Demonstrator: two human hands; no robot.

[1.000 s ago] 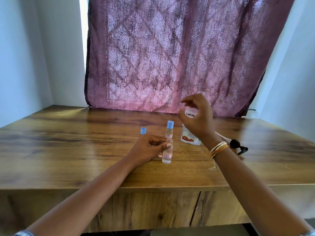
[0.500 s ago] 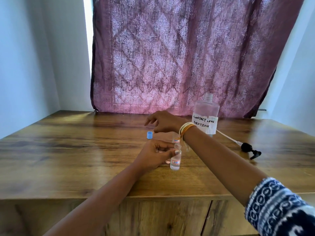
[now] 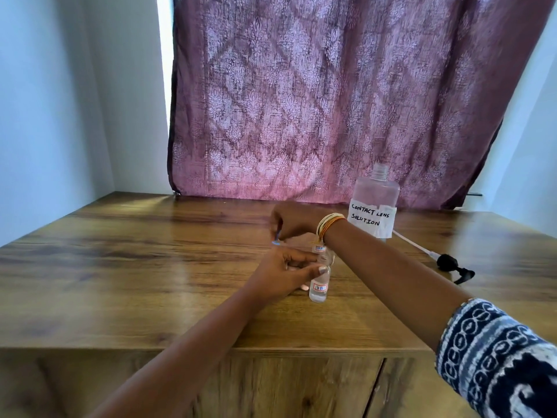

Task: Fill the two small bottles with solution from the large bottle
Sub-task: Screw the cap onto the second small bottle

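Near the frame's centre, the left hand (image 3: 278,274) grips a small bottle (image 3: 319,286) labelled "7B" on the wooden surface (image 3: 135,267). Just above, the right hand (image 3: 294,220) pinches a blue cap (image 3: 276,239). Right of centre, uncapped, stands the large bottle (image 3: 374,203), labelled "CONTACT LENS SOLUTION".

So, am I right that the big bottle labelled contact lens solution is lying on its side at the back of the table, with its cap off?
Not quite: the big bottle stands upright, not on its side. The head view shows it at the back of the table, with its threaded neck bare and its label reading level.
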